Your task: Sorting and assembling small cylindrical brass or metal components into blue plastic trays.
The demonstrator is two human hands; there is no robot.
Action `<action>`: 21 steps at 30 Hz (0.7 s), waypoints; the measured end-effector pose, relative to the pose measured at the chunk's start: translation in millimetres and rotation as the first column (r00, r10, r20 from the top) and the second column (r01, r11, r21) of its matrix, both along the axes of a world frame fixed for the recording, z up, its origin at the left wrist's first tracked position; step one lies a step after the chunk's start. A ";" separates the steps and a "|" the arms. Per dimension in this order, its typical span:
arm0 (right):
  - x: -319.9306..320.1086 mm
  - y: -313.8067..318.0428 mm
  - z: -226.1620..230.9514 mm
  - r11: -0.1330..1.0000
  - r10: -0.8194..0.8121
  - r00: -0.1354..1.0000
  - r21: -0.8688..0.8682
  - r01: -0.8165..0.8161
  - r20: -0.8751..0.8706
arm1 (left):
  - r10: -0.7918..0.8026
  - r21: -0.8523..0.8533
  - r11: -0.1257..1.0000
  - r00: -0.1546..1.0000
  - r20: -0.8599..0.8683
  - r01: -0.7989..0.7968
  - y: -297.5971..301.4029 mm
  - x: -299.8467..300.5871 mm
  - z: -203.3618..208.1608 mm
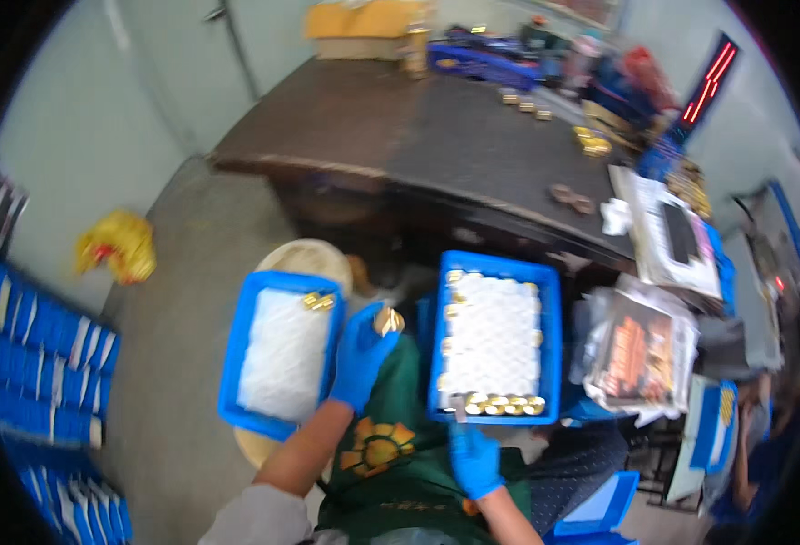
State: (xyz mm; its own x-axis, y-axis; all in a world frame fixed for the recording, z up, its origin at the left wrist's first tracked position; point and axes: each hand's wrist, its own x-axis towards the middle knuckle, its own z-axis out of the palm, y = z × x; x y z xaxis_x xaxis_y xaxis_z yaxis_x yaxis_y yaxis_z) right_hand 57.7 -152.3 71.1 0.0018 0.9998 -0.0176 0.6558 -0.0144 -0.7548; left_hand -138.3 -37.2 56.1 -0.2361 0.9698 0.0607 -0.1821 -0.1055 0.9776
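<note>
My left hand, in a blue glove, is closed around a shiny gold-coloured round metal piece. It is beside the right edge of a blue tray lined with white, where a few gold pieces lie in the far right corner. My right hand, also gloved in blue, is at the near left corner of a second blue tray. A small greyish thing shows at its fingertips, too blurred to name. Gold pieces line that tray's near edge, beside white padding.
The left tray rests on a round pale stool. A dark table stands ahead, with a cardboard box and a blue basket. Copper-coloured parts lie in a lined container at right. Blue trays are stacked at far left.
</note>
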 end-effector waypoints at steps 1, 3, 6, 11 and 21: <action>3.4 -1.6 -1.1 0.999 -0.047 0.998 -0.003 0.047 -0.030 | 0.143 0.029 0.990 0.983 -0.111 -0.141 10.7 -27.2 -20.5; 5.4 -1.8 -0.6 0.982 -0.155 0.970 -0.133 0.131 -0.188 | 0.347 0.032 0.934 0.880 -0.326 -0.357 32.6 -91.5 -54.7; 9.2 -5.3 -7.7 0.976 -0.163 0.919 -0.196 0.097 -0.358 | 0.531 0.199 0.822 0.593 -0.605 -0.533 35.8 -179.4 -105.8; 13.8 -9.7 -0.7 0.954 -0.241 0.880 -0.267 0.137 -0.409 | 0.432 -0.060 0.730 0.528 -0.731 -0.681 50.5 -194.1 -134.9; 21.8 -15.7 -0.4 0.964 -0.211 0.944 -0.213 0.158 -0.253 | 0.446 0.262 0.879 0.494 -0.746 -0.398 54.9 -129.9 -77.6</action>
